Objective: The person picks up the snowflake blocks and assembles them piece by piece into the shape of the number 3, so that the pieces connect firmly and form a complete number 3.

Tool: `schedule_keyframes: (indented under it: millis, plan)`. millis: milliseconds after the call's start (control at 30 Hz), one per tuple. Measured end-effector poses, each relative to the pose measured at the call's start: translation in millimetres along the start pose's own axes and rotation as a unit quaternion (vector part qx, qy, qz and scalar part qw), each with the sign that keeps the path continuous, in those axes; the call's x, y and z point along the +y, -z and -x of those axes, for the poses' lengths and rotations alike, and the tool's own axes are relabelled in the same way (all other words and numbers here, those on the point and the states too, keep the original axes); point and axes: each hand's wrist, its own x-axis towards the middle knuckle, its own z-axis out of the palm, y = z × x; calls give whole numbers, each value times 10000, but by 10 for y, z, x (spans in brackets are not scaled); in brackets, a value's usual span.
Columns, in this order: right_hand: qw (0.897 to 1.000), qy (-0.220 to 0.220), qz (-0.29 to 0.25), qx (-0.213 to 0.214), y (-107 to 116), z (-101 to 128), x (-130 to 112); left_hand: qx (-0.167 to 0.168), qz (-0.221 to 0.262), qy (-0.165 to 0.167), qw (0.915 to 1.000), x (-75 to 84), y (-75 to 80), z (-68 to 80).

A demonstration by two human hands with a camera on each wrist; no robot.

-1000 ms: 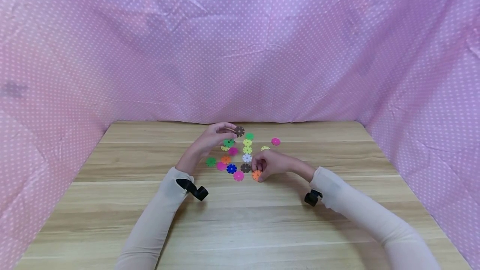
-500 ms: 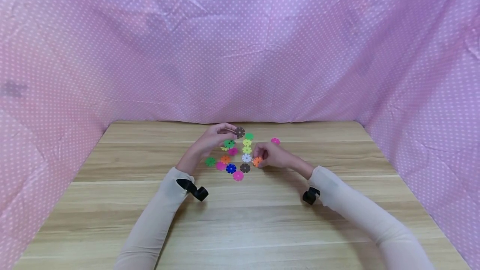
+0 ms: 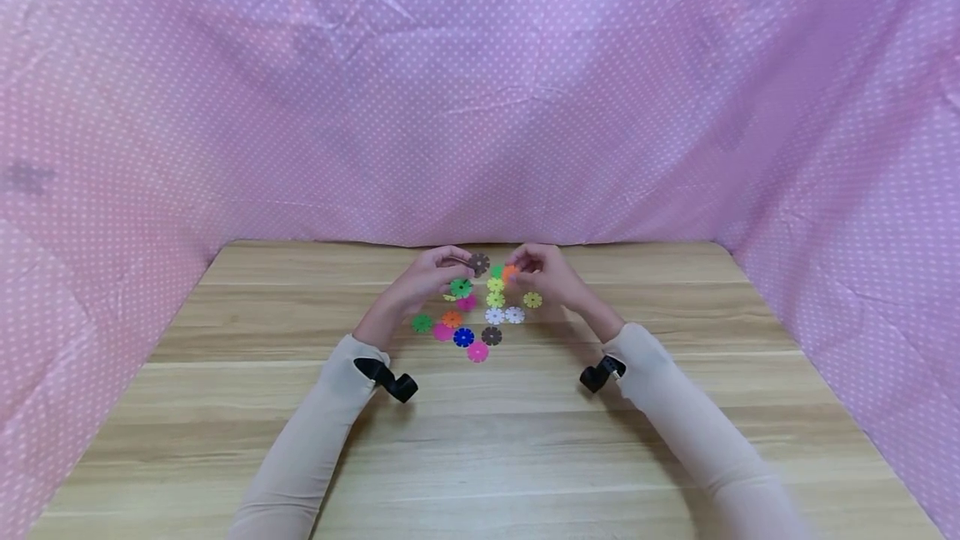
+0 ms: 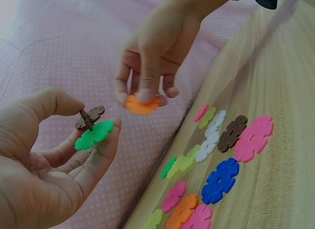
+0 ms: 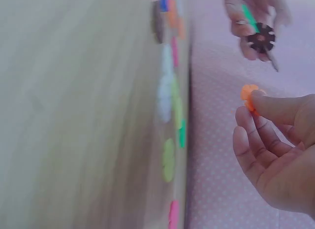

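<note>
In the head view my left hand (image 3: 431,275) is raised over the far part of the table. It pinches a small cluster of slotted plastic discs, and in the left wrist view a green disc (image 4: 94,135) and brown disc pieces (image 4: 90,117) are joined at angles. My right hand (image 3: 551,275) is opposite it, a short gap away. Between its thumb and fingers it grips an orange slotted disc (image 4: 141,104), which is apart from the cluster. The right wrist view shows the orange disc (image 5: 250,95) below the brown disc (image 5: 261,38).
Several loose discs lie on the wooden table (image 3: 480,440) below the hands. Among them are a blue disc (image 3: 463,337), a pink disc (image 3: 477,352), a brown disc (image 3: 492,336) and a yellow disc (image 3: 532,300). A dotted pink cloth (image 3: 480,107) hangs behind the table.
My right hand has picked up the orange disc from the near side of the loose discs and carried it away from me, toward the left hand. The left hand has barely moved.
</note>
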Motion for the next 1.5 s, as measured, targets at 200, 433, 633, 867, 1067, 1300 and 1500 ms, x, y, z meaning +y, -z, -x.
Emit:
schedule_keyframes:
  millis: [200, 433, 633, 867, 1067, 1300, 1500]
  plan:
    - [9975, -73, -662, 217, -20, -68, -83, 57, 107, 33, 9999, 17, 20, 2]
    - [9944, -84, -1012, 288, -77, -102, -128, 41, 148, 3, 9999, 16, 27, 15]
    - [9938, -28, -1047, 379, -88, -88, -147, -35, 194, -47, 9998, 13, 33, 25]
    - [9950, -21, -876, 480, -102, -74, -155, -92, 151, 17, 9998, 28, 18, 42]
    - [9955, 16, -818, 473, -119, -55, -180, -18, 75, 51, 10000, 38, -8, 45]
    - [9958, 175, -733, 520, -138, -47, -188, 122, 499, -71, 9987, 17, -69, 8]
    - [9950, 466, -739, 485, -189, -54, -225, 282, 704, -255, 9968, -20, -119, -21]
